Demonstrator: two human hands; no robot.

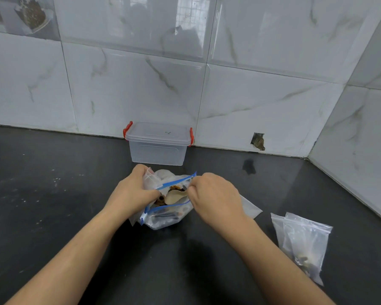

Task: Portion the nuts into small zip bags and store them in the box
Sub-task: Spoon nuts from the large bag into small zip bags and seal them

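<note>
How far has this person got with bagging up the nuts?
Done: one small clear zip bag with nuts lies on the dark counter. In hand: both hands, left and right, hold open the big blue-zipped bag. Left: the lidded clear plastic box with red clips looks empty.

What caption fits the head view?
Both hands hold open a blue-zip bag of nuts before the closed box.

Place: home kitchen corner.
Counter (53, 183): dark stone, speckled, under the box (158, 143).
Walls (141, 84): glossy marble-look tiles behind and right of the box.
Decor tile (31, 14): food picture, far upper left.
</note>
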